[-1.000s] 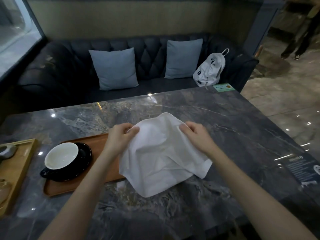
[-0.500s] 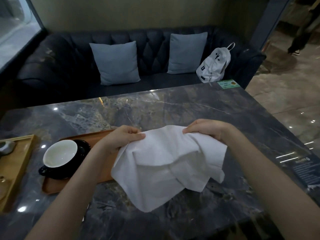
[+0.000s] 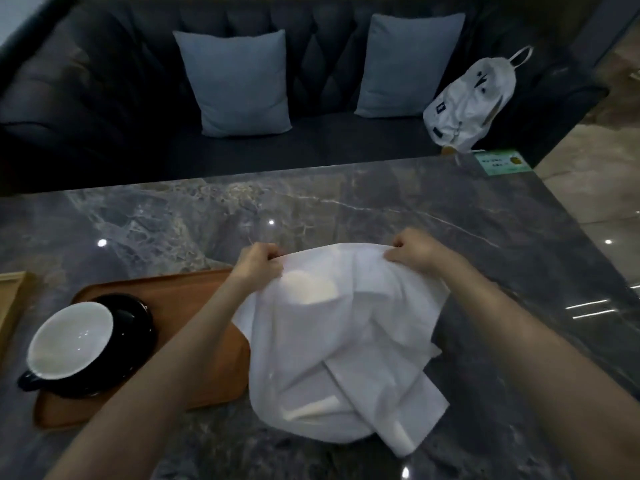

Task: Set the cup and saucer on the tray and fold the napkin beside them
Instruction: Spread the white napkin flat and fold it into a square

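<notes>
A white cloth napkin (image 3: 346,344) hangs rumpled above the marble table (image 3: 381,209), its lower end draped on the surface. My left hand (image 3: 258,263) pinches its upper left edge and my right hand (image 3: 414,251) pinches its upper right edge. To the left lies a brown wooden tray (image 3: 194,296). On the tray's left end stands a black cup with a white inside (image 3: 71,341) on a black saucer (image 3: 138,317). The napkin's left edge overlaps the tray's right end.
A light wooden box (image 3: 10,292) sits at the far left edge. Behind the table runs a dark sofa (image 3: 329,140) with two blue cushions (image 3: 239,81) and a white backpack (image 3: 471,102). A green card (image 3: 502,162) lies on the far right corner.
Both hands have moved away from me and apart, stretching the napkin's top edge wider. The view has tilted down and closer to the table.
</notes>
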### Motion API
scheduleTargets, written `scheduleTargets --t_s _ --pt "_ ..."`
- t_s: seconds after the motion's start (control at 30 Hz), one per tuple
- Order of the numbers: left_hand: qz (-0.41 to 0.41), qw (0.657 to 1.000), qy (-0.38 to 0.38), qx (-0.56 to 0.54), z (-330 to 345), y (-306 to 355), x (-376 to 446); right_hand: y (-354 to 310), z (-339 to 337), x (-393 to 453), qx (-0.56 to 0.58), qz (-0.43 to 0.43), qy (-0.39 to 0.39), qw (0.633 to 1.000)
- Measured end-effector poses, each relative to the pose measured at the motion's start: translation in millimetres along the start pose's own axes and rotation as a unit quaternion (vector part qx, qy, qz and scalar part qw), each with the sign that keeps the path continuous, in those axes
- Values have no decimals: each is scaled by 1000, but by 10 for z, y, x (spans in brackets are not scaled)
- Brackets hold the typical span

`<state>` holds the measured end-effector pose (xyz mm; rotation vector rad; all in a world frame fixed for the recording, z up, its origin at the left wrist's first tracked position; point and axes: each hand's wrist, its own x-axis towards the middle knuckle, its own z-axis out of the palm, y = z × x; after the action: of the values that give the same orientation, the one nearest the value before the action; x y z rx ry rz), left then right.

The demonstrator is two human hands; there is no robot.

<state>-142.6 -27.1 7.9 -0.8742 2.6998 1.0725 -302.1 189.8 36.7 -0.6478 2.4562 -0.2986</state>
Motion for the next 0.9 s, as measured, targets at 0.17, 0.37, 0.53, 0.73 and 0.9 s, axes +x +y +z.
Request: scheduleTargets --t_s 0.17,0.37,0.53,0.73,0.9 --pt "30 995 39 88 175 -79 401 -7 142 500 -119 -3 42 992" --pt "32 986 59 151 367 -112 583 -10 399 779 -231 -66 110 964" --pt "152 967 109 174 650 -4 282 -2 705 771 -168 -43 235 956" --pt "23 963 -112 244 1093 189 -138 -165 1354 322 -72 2 268 961" --pt "10 961 -121 248 1320 125 -179 -80 1617 183 -55 39 175 982"
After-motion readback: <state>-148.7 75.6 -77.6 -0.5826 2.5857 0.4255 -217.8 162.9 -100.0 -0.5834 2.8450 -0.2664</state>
